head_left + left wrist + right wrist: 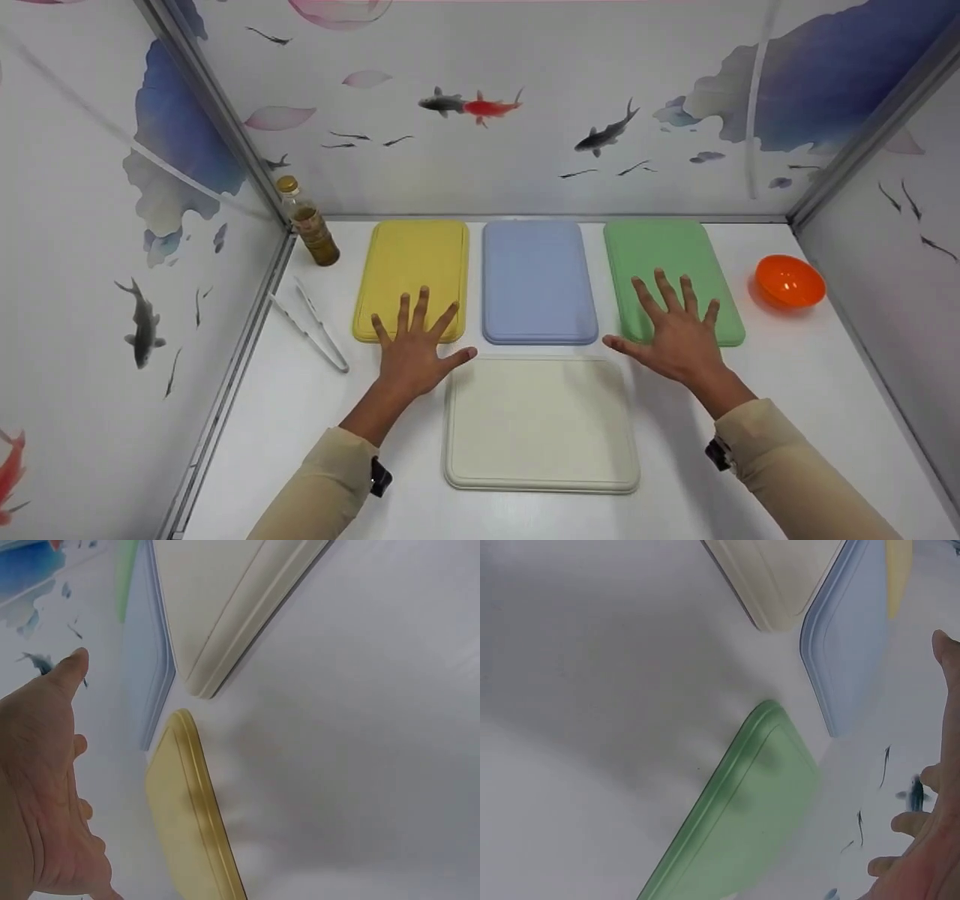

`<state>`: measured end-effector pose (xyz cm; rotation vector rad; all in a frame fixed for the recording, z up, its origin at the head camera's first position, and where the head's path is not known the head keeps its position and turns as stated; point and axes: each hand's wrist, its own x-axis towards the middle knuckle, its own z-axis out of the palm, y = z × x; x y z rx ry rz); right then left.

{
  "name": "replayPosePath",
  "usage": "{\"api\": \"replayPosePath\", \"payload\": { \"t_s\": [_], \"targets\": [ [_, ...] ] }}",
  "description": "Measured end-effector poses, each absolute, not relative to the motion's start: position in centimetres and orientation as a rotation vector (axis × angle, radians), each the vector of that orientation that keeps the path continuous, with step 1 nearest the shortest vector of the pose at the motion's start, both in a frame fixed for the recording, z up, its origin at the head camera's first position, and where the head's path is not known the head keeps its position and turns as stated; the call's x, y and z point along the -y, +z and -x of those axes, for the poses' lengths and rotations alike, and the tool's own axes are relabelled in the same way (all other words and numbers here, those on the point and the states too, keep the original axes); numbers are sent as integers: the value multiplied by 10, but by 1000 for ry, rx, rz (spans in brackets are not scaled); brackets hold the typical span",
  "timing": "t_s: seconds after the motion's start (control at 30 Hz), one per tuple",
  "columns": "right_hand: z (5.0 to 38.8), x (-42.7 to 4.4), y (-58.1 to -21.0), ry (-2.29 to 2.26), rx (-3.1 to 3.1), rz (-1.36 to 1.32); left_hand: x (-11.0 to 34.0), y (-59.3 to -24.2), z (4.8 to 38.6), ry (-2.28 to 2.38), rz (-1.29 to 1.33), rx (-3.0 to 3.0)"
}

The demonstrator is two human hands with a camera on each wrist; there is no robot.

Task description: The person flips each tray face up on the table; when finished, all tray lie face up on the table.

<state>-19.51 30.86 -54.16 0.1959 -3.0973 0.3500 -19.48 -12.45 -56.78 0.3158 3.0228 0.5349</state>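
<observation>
My left hand (414, 361) hovers with spread fingers near the front edge of the yellow cutting board (416, 270) and the left corner of the cream board (541, 427). Fingers apart, my right hand (681, 341) is held over the front part of the green board (660, 247). Neither hand holds anything. Between the yellow and green boards lies a blue board (537, 281). Both wrist views show the palms raised off the surface, with the yellow board (184, 817) below the left one and the green board (742, 817) below the right one.
Metal tongs (315, 330) lie at the left of the white table (540, 517). Behind them stands a bottle of brown liquid (315, 236) with a yellow cap. An orange bowl (789, 282) sits at the right. Printed panels (525, 172) wall in the back and sides.
</observation>
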Motion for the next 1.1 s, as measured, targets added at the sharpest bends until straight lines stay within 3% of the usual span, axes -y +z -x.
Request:
{"api": "replayPosePath", "payload": {
  "t_s": [1.1],
  "targets": [
    [155, -257, -595, 374, 3134, -558, 90, -606, 157, 612, -442, -2867]
  ]
}}
